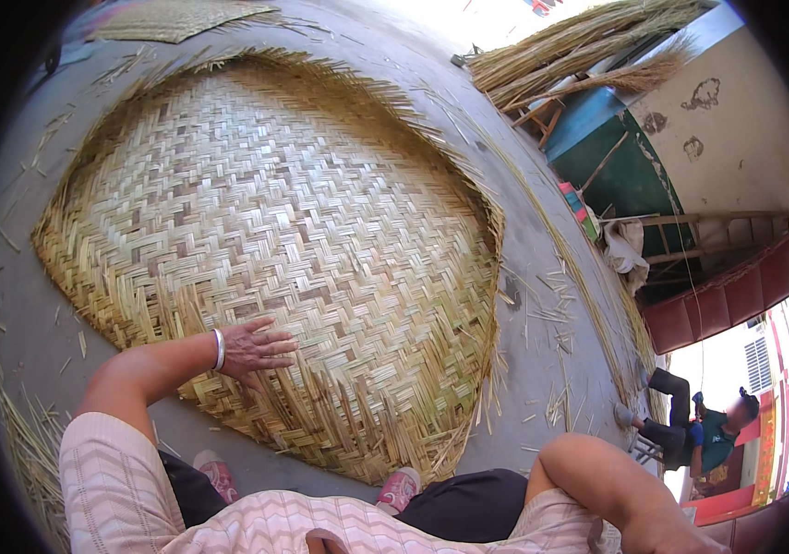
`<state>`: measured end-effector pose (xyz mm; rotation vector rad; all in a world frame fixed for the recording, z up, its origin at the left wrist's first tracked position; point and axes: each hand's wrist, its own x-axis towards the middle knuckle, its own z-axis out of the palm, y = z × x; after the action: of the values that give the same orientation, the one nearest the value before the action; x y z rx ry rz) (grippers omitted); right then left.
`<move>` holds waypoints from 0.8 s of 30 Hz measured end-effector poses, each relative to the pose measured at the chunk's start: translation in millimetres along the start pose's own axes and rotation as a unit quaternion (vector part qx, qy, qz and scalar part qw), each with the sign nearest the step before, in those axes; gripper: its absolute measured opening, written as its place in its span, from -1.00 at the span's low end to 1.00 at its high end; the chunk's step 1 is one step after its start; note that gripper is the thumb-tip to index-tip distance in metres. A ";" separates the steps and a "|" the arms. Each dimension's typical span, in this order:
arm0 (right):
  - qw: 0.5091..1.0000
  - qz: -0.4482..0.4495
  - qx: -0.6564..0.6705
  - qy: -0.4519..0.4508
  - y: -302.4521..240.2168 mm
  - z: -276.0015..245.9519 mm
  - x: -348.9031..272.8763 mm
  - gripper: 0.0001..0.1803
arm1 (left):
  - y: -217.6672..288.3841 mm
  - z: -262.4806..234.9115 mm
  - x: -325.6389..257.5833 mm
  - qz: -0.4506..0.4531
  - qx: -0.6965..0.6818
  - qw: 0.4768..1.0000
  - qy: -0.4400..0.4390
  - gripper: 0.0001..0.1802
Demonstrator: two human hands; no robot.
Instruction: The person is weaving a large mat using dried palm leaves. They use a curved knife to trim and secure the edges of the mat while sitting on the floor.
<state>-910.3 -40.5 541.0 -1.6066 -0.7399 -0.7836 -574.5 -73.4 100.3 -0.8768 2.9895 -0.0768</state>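
Note:
A large woven reed mat lies on the floor in front of me, its strips crossing in a zigzag pattern. Its far and side edges curl upward, with strip ends sticking out. My left hand rests palm down on the near left part of the mat, fingers stretched and a little apart, holding nothing. Loose strip ends stand up from the weave beside and below that hand. My right arm bends away to the lower right, and its hand is out of the picture.
Loose reeds lie at the left, and cut scraps litter the floor. Another mat lies far left. Reed bundles and a ladder are at the right wall. A person sits at the right.

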 end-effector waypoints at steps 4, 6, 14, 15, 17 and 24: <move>1.000 0.027 -0.010 0.006 -5.5 6.2 -7.4 -0.76 | -5.7 -8.3 -25.9 -0.119 0.006 0.993 -0.018 -0.02; 0.999 0.038 -0.018 0.006 -7.4 7.1 -11.6 -0.77 | -13.3 -5.4 -33.3 -0.146 0.024 0.989 -0.025 -0.03; 0.997 0.075 -0.016 0.030 -2.8 4.4 -27.8 -0.80 | -43.9 -6.3 -11.1 -0.155 0.022 0.984 -0.079 -0.05; 0.997 0.074 -0.013 0.031 -4.0 3.2 -29.7 -0.80 | -45.4 -9.4 -10.2 -0.142 0.027 0.987 -0.065 -0.05; 0.997 0.075 -0.012 0.027 -7.7 0.6 -33.8 -0.80 | -47.1 -15.1 -10.0 -0.155 0.026 0.983 -0.096 -0.01; 0.996 0.088 -0.001 0.025 -17.5 -7.8 -51.2 -0.77 | -37.4 -27.4 -32.6 -0.192 -0.001 0.966 -0.172 0.06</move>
<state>-954.8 -48.0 510.3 -1.6230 -0.5550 -0.6937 -528.0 -86.1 130.0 -1.3057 2.4718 0.0639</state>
